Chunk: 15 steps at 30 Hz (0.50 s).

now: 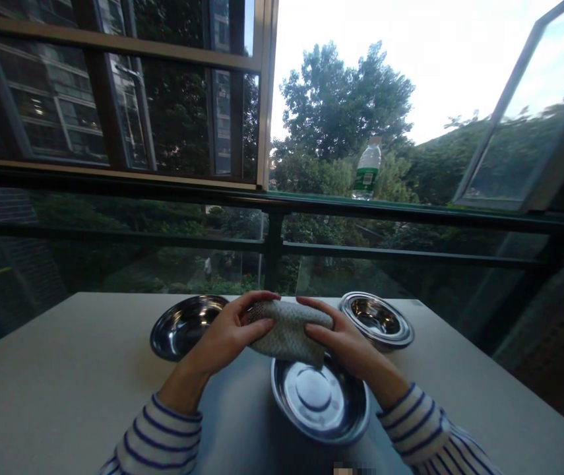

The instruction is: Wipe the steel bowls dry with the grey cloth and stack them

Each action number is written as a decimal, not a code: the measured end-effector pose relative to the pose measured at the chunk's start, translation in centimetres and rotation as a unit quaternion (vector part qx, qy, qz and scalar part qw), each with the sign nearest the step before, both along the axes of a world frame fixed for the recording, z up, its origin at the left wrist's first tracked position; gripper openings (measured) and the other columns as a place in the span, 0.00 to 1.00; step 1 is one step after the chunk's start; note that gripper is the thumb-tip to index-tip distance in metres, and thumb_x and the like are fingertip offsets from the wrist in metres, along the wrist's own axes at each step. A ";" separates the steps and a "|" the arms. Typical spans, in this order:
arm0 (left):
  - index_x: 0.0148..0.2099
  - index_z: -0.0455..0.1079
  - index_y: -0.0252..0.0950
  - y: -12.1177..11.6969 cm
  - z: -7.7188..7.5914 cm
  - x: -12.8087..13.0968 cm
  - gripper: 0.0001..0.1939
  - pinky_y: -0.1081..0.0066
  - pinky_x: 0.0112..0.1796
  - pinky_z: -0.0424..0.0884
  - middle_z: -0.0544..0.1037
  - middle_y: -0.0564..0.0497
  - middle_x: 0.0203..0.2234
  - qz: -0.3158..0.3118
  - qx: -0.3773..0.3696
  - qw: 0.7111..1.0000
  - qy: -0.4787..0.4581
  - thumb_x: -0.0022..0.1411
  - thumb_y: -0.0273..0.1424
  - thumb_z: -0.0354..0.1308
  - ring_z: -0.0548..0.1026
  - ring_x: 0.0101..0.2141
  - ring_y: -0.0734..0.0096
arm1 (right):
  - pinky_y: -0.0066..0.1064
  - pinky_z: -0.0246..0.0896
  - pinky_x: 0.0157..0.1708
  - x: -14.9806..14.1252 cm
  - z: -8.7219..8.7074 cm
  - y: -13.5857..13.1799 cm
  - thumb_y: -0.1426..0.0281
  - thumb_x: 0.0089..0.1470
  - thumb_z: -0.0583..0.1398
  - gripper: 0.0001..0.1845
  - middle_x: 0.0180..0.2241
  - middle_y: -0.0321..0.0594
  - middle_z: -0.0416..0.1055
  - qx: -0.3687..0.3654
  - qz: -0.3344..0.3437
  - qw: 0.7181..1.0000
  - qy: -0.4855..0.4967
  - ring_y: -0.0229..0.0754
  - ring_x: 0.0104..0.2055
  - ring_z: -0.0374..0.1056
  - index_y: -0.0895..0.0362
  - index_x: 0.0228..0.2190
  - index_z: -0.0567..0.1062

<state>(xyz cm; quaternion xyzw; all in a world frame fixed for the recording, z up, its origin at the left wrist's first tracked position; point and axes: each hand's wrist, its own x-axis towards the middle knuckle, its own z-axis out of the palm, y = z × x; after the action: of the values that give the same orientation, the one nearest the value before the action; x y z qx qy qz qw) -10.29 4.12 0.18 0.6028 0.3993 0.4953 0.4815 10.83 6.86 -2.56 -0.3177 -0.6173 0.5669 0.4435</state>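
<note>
Both my hands hold a folded grey-green textured cloth [289,326] in the air. My left hand [227,333] grips its left end, thumb on the near face and fingers behind. On the right end, my right hand [345,336] pinches it the same way. A steel bowl [318,396] stands just below the cloth, near the table's middle; its far rim is partly hidden by the cloth and my right hand. Left of my left hand sits a wide, shallow steel bowl [177,330], partly covered by that hand. Beyond my right hand are nested steel bowls [378,320].
The bowls stand on a white table [88,389]. A dark railing [272,244] runs behind its far edge. On the ledge above is a clear plastic bottle [367,173] with a green label. An open window pane [524,125] angles inward at the right.
</note>
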 end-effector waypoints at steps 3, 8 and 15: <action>0.45 0.69 0.38 0.0 -0.3 0.7 0.17 0.70 0.43 0.66 0.75 0.49 0.41 0.003 0.006 1.000 0.003 0.50 0.29 0.61 0.71 0.44 0.64 | 0.31 0.62 0.36 -0.1 -0.5 -0.8 0.65 0.44 0.64 0.22 0.39 0.39 0.71 -0.011 -0.032 0.999 0.032 0.43 0.39 0.67 0.54 0.43 0.72; 0.45 0.69 0.38 -0.3 -0.7 2.6 0.17 0.68 0.44 0.66 0.75 0.48 0.41 -0.024 0.029 0.999 0.000 0.50 0.29 0.61 0.72 0.43 0.63 | 0.33 0.64 0.36 0.5 -0.9 -2.2 0.64 0.42 0.65 0.31 0.42 0.38 0.70 -0.083 -0.009 0.987 0.137 0.44 0.39 0.69 0.47 0.50 0.65; 0.42 0.68 0.33 -0.4 -2.6 2.2 0.17 0.71 0.30 0.68 0.74 0.49 0.30 0.162 -0.053 0.984 0.058 0.53 0.38 0.57 0.72 0.28 0.71 | 0.39 0.61 0.43 4.2 -1.5 -3.2 0.60 0.43 0.64 0.27 0.44 0.43 0.71 -0.032 -0.179 0.983 -0.019 0.50 0.45 0.67 0.53 0.46 0.70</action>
<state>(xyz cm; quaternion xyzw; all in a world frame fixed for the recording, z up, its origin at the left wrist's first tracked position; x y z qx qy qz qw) -8.07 3.73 -2.42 0.5318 0.5445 0.5092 0.4018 15.07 3.67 -4.10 -0.4475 -0.5402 0.4921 0.5155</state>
